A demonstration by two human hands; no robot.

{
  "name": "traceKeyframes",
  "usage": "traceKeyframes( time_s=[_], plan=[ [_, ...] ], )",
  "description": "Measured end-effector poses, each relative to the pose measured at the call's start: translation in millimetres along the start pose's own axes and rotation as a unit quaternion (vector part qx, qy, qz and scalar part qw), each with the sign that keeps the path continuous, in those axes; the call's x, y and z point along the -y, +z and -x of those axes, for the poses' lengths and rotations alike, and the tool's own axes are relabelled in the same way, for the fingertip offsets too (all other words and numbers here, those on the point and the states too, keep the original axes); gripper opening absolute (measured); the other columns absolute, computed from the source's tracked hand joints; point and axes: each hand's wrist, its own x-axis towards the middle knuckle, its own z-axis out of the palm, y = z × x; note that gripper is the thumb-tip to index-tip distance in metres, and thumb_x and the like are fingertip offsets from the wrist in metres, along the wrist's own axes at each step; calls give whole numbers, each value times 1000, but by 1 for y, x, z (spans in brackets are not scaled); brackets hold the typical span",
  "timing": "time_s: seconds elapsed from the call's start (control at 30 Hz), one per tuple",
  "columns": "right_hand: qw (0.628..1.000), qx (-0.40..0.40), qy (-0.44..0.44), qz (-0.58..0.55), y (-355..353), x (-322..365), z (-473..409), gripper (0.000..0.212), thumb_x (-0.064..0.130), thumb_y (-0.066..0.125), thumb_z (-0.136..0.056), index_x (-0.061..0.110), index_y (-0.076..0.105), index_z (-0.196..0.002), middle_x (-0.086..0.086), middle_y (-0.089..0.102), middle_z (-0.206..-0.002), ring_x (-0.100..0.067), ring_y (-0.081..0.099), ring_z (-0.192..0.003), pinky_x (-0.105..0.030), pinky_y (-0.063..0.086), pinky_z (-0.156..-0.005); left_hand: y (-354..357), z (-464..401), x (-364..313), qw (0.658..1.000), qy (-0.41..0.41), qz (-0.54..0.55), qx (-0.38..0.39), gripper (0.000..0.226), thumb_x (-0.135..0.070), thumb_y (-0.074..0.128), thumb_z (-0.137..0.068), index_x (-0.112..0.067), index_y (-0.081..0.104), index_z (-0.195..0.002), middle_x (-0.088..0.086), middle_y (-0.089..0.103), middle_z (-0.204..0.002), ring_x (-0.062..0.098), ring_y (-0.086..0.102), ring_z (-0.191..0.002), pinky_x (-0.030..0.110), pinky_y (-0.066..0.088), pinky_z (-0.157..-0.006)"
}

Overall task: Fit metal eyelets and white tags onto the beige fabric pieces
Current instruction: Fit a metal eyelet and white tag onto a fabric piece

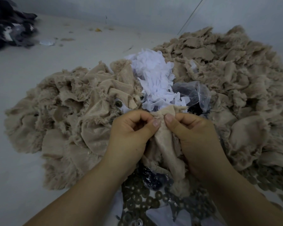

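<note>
My left hand (131, 129) and my right hand (191, 132) both pinch the top of one beige fabric piece (166, 144) between thumb and fingers, thumbs almost touching. The piece hangs down between my wrists. Behind it lies a heap of white tags (155, 79). Dull metal eyelets (142, 201) are spread in a mass below my forearms. One fabric piece with an eyelet fitted (118, 104) lies in the left pile. Whether an eyelet sits under my thumbs is hidden.
Beige fabric pieces lie in a left pile (69, 128) and a larger right pile (235, 79). A clear plastic bag (194, 95) with dark parts sits beside the tags. Dark grey fabric (8, 28) is heaped at the far left corner on the pale surface (23, 176).
</note>
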Motion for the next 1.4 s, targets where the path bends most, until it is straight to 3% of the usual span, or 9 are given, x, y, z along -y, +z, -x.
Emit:
traceKeyframes(
  time_s=[0.23,0.4,0.67,0.77,0.93,1.07,1.17,1.3,1.4],
  plan=[
    [999,-15,-17,23,1,-1,1,14,18,69,-90,16,78,-80,-8,76,-74,-20,74,-69,-32,61,-62,3,2,1,998,44,-30,-21,13,-15,69,-79,-18,67,-67,4,63,-67,19,58,-66,39,51,-64],
    [997,-36,-60,33,1,1,1,9,11,73,-86,15,80,-80,-2,76,-72,-13,74,-67,-18,55,-57,4,3,1,999,36,-17,-22,9,-18,72,-79,-13,68,-72,21,66,-75,29,59,-69,50,54,-66],
    [988,-69,-96,100,2,2,3,17,15,75,-86,18,79,-71,-8,72,-62,-31,68,-59,-38,56,-52,6,2,4,998,38,-40,-32,8,-20,74,-77,-18,67,-75,15,67,-75,24,63,-68,38,56,-65],
    [989,-63,-86,102,2,1,2,17,17,72,-88,20,80,-73,-2,73,-63,-21,70,-58,-31,58,-52,7,4,2,997,40,-50,-32,8,-21,75,-77,-16,68,-77,13,70,-77,38,66,-75,49,58,-68],
    [994,-40,-64,81,1,1,1,17,19,70,-90,21,80,-76,0,75,-67,-12,72,-62,-23,57,-55,7,5,1,996,49,-67,-31,8,-17,76,-80,-15,69,-77,8,71,-75,34,68,-74,45,60,-68],
    [996,-12,-58,72,0,2,1,22,36,76,-78,16,77,-71,-15,71,-65,-26,62,-54,-33,53,-51,7,6,2,991,69,-108,-38,7,-23,73,-79,-20,67,-78,4,68,-71,25,65,-66,38,56,-61],
    [999,24,22,19,-3,2,-2,32,41,78,-69,10,73,-65,-27,66,-68,-28,58,-59,-36,52,-57,7,6,1,991,74,-109,-37,7,-23,74,-78,-23,67,-76,1,68,-71,18,65,-64,32,56,-59],
    [992,55,106,-50,-8,2,-6,26,35,78,-63,10,72,-63,-19,67,-69,-28,63,-63,-36,55,-63,5,4,1,994,60,-86,-17,11,-22,79,-73,-22,68,-74,4,68,-70,14,62,-63,26,55,-59],
    [996,43,74,-17,-8,0,-5,26,34,77,-69,12,69,-60,-22,65,-68,-27,58,-61,-36,52,-59,4,5,0,998,41,-41,-8,19,-29,84,-70,-17,69,-71,13,67,-71,19,61,-64,31,56,-61]
  ],
)
